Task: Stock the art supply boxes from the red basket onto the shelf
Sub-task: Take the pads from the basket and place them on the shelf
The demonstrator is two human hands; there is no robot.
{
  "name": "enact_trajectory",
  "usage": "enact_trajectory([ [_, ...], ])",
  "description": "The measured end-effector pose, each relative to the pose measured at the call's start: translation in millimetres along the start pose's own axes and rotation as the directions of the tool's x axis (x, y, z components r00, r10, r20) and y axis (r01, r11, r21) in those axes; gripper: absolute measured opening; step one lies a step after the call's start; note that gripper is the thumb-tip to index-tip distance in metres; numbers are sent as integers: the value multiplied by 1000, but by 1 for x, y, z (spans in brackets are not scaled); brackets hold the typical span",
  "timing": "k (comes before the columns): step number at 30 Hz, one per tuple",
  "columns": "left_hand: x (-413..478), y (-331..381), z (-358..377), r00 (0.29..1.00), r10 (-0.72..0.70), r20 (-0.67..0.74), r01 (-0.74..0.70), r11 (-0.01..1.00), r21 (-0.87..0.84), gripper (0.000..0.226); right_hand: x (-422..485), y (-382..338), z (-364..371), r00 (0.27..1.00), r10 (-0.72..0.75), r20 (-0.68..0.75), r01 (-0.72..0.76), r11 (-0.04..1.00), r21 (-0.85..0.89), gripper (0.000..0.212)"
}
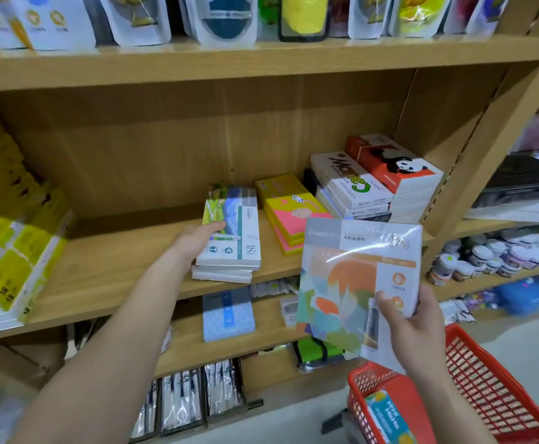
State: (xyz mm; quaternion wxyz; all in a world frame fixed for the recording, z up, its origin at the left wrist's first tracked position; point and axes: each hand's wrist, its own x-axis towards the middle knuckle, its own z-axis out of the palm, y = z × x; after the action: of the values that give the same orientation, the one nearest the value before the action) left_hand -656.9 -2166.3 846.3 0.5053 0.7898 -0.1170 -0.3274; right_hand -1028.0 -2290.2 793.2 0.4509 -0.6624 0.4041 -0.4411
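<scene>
Leftward, the left grip (197, 241) lies straight-fingered on the shelved box stack (234, 248). Rightward, the right grip (414, 328) clamps a wrapped box (351, 277).

Head camera looks down, close to shelf (140, 251)

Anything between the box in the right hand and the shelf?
Directly behind the wrapped box, the yellow-pink stack fills the shelf. Bare board lies left of the blue-green stack, though the left hand on it crosses that route.
</scene>
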Motion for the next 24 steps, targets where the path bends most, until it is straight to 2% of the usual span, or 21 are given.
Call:
enact_trajectory([
  [2,5,-1,6,996,30,-79,-18,989,146,47,10,-2,2,1000,-5,8,5,1000,0,16],
  [4,3,-4,7,989,77,-123,-50,976,212,43,18,-2,5,1000,-7,19,7,1000,9,15],
  [7,-20,-20,6,964,259,-61,-253,964,86,30,28,1,8,1000,-10,28,10,1000,6,16],
  [8,-31,-27,7,942,335,-17,-334,942,38,32,30,1,9,1000,-8,28,7,1000,6,17],
  [11,-47,-47,12,874,479,85,-481,876,7,59,35,1,11,999,-2,37,2,1000,6,16],
  [14,-39,-47,19,869,491,55,-494,864,95,75,38,-2,10,999,5,53,-5,1000,12,16],
  [17,-24,-36,38,875,484,-4,-476,863,171,75,38,-6,2,998,-3,61,2,1000,25,16],
  [20,-12,-26,59,886,459,-63,-443,880,174,78,36,-11,-8,996,-12,83,9,999,31,17],
  [22,-9,-21,63,899,437,-16,-428,888,169,88,33,-16,-12,994,-18,108,13,999,47,18],
  [24,-13,-22,54,902,425,73,-430,899,82,87,29,-21,-12,989,-23,148,12,997,74,19],
])
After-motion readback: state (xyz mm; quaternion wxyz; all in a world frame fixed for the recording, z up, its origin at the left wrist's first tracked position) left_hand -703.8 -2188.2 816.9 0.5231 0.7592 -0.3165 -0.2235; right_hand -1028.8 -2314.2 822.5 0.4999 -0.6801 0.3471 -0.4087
